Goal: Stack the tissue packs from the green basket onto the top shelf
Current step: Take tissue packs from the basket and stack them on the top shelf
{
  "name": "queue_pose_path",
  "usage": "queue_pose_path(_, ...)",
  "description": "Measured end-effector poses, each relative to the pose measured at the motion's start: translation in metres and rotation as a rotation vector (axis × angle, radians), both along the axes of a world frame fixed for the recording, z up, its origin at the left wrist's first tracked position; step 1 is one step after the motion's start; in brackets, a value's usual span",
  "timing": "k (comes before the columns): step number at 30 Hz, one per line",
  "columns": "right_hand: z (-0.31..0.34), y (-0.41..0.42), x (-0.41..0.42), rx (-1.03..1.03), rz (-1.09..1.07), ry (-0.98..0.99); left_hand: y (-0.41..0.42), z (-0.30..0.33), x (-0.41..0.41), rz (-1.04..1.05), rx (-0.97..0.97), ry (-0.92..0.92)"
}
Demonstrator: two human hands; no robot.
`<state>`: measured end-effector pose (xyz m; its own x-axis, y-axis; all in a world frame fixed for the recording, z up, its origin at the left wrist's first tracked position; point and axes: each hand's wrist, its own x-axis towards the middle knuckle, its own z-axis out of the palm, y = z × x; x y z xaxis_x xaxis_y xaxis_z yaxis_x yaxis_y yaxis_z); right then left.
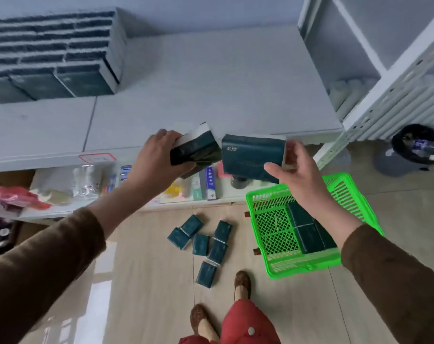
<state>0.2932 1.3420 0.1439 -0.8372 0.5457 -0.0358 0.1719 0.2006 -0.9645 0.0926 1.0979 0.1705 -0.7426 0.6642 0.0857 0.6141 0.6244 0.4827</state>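
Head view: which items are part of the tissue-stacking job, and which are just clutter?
Job:
- left hand holding tissue packs
- right hand holding one pack
- green basket, packs still inside
- top shelf with the existing stack
- loose packs on the floor

Clutter:
- lower-shelf goods
- bin with a bottle

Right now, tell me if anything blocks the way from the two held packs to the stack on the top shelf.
Nothing visible does. The left hand and right hand hold packs at the shelf edge; bare shelf lies between them and the stack.
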Motion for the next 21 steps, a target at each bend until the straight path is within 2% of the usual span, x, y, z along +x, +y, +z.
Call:
queue_pose_path(4,0.034,0.002,-0.047,-0.04,0.036,0.097,-0.002,0.042,-0.042,0.01,0.062,0.088)
queue_pose_path(12,0.036,0.057,-0.165,-0.144,0.041,0.092,0.022,0.062,-0.15,0.123,0.044,0.048)
queue_pose_path(21,0.036,0.072,-0.3,-0.118,0.009,0.072,0.064,0.068,-0.292,0.113,-0.115,0.17)
